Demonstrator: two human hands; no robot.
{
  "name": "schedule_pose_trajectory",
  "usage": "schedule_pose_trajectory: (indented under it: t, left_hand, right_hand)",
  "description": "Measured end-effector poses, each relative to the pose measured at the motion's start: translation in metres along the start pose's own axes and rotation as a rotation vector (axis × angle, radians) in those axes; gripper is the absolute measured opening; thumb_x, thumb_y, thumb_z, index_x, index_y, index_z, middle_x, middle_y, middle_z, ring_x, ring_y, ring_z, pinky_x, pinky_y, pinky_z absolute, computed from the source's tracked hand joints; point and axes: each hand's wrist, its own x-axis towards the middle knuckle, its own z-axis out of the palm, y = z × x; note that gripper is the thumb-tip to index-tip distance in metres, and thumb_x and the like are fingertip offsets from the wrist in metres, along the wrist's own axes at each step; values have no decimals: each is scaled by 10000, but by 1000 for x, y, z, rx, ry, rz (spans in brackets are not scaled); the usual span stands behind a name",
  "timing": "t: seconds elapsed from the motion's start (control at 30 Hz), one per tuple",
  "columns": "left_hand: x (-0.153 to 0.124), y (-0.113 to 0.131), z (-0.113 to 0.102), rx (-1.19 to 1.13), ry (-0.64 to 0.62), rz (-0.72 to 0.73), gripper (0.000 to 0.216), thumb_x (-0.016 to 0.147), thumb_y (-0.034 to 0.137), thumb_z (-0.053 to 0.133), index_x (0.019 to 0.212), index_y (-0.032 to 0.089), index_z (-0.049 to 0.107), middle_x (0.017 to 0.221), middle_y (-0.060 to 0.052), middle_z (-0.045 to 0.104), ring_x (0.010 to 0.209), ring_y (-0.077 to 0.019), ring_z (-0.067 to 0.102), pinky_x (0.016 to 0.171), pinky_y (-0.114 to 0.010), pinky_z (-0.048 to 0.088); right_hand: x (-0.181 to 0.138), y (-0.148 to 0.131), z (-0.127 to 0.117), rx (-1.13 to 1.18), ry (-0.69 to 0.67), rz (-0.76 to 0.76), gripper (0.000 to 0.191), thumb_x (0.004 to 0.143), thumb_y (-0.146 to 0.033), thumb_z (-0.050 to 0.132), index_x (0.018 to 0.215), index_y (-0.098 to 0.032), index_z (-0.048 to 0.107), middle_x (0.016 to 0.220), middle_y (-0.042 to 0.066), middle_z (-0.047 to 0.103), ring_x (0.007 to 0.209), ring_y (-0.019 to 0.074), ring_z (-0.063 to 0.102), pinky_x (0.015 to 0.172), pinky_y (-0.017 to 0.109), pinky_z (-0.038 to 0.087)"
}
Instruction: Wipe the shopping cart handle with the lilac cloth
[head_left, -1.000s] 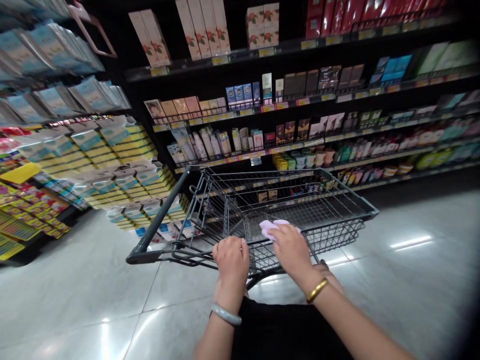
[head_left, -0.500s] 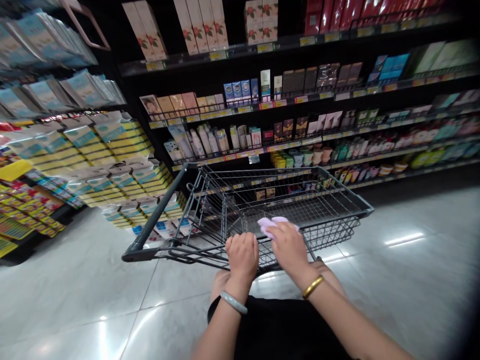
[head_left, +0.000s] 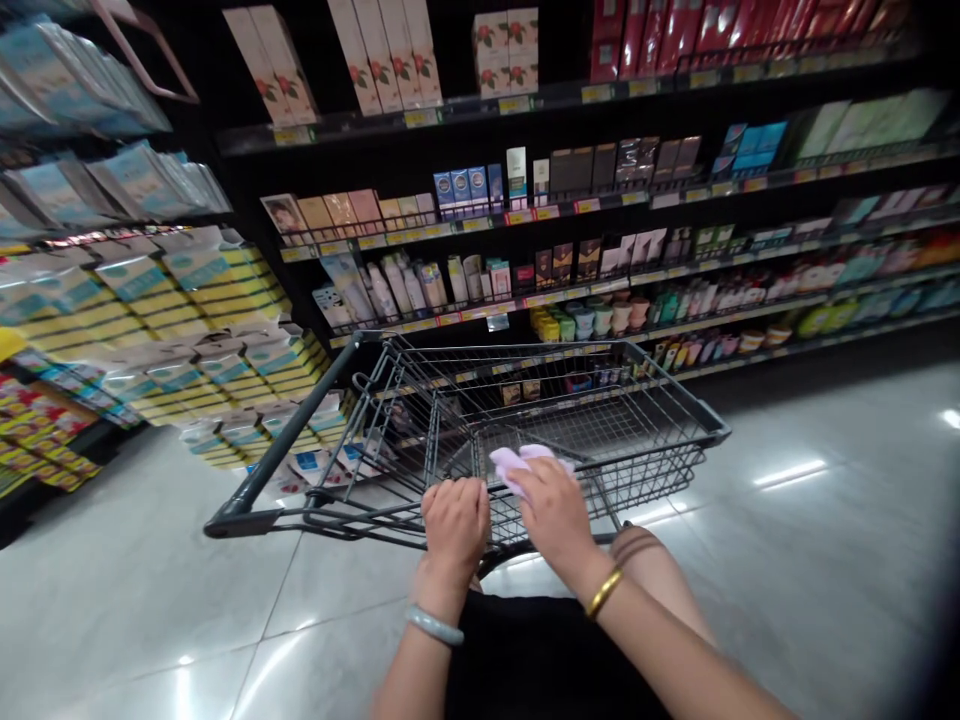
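A dark grey wire shopping cart [head_left: 651, 462] stands sideways in front of me, its handle at the left. My left hand [head_left: 456, 520], below a pale bangle, is closed around the near side rim of the basket. Just to its right, my right hand [head_left: 556, 515], with a gold bangle on the wrist, is closed on a light purple cloth [head_left: 514, 465] at the same rim. Folds of the cloth stick out past the fingers over the basket. Part of the rim is hidden beneath both hands.
Dark store shelves [head_left: 457, 225] with boxes, bottles and tubes run behind the cart. Yellow-striped packs [head_left: 214, 290] hang at the left, beside a rack of small colourful packets [head_left: 37, 430]. Shiny grey floor [head_left: 135, 590] surrounds the cart, and my knee [head_left: 645, 550] shows beside it.
The cart, both hands and the shelves have shifted a little to the left in view. My right knee shows more beside the cart. Both hands keep their grip.
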Motion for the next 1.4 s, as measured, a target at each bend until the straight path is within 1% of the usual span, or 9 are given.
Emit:
schedule_pose_trajectory:
  t: [0.17, 0.3, 0.4, 0.6, 0.73, 0.87, 1.1, 1.3, 1.4]
  left_hand:
    - [1, -14, -6, -3, -9, 5, 247, 972, 297, 430, 836, 247, 630, 793, -21, 690, 809, -202, 587, 843, -374, 336]
    - [4, -29, -8, -11, 0, -6, 244, 962, 292, 443, 810, 245, 629, 772, -11, 694, 791, -193, 594, 818, -366, 339]
    - [8, -35, -7, 13, -1, -51, 258, 952, 291, 452, 772, 242, 629, 747, -13, 689, 773, -197, 597, 802, -373, 345]
    - [21, -2, -4, -42, 54, -47, 200, 932, 303, 500, 890, 254, 690, 1111, -53, 696, 1083, -247, 573, 1020, -444, 299]
    - [28, 19, 4, -169, -130, 27, 299, 983, 301, 401, 867, 243, 671, 896, -11, 719, 905, -189, 607, 965, -402, 333]
    - [31, 22, 9, -107, -177, -18, 382, 989, 345, 375, 735, 226, 635, 754, -12, 682, 802, -194, 577, 854, -388, 344]
    - [36, 45, 14, -108, -170, -17, 304, 957, 233, 411, 739, 209, 621, 787, -19, 685, 849, -190, 580, 942, -401, 291]
    - [33, 48, 16, -80, -192, 9, 335, 984, 304, 388, 756, 210, 616, 780, -34, 668, 817, -194, 556, 863, -390, 292]
    - [32, 49, 18, -66, -182, -16, 324, 979, 295, 397, 748, 209, 607, 777, -34, 663, 820, -198, 550, 863, -393, 285]
  right_hand:
    - [-3, 7, -5, 24, -70, -146, 437, 837, -119, 544, 1222, -311, 624, 1239, 40, 620, 1231, 221, 477, 1017, 374, 377]
    - [-6, 38, -16, -1, -1, -21, 399, 840, -104, 510, 1167, -279, 658, 1233, 54, 620, 1234, 222, 474, 1024, 381, 382]
    - [-5, 35, -15, -4, 14, 60, 391, 825, -100, 514, 1135, -276, 675, 1225, 60, 623, 1235, 231, 475, 1012, 385, 393]
    - [-3, 3, -1, 48, -46, -92, 455, 838, -115, 540, 1234, -324, 621, 1245, 45, 618, 1264, 230, 466, 1018, 392, 399]
    - [-8, 34, -11, 71, -30, -123, 471, 812, -91, 533, 1225, -295, 634, 1247, 52, 611, 1250, 229, 477, 1043, 399, 409]
    - [-13, 62, -22, 30, 97, 45, 408, 825, -92, 494, 1153, -259, 671, 1204, 68, 621, 1209, 245, 498, 1037, 432, 424]
    - [-10, 32, -3, 17, 21, -67, 469, 806, -66, 504, 1201, -277, 642, 1237, 77, 602, 1237, 253, 485, 1034, 439, 429]
    - [-12, 66, -17, -12, 71, 7, 388, 822, -106, 507, 1133, -275, 666, 1197, 61, 615, 1183, 254, 511, 997, 449, 462]
    - [-12, 59, -13, -59, 112, 49, 376, 822, -93, 507, 1115, -259, 674, 1171, 81, 623, 1187, 273, 509, 1004, 467, 457]
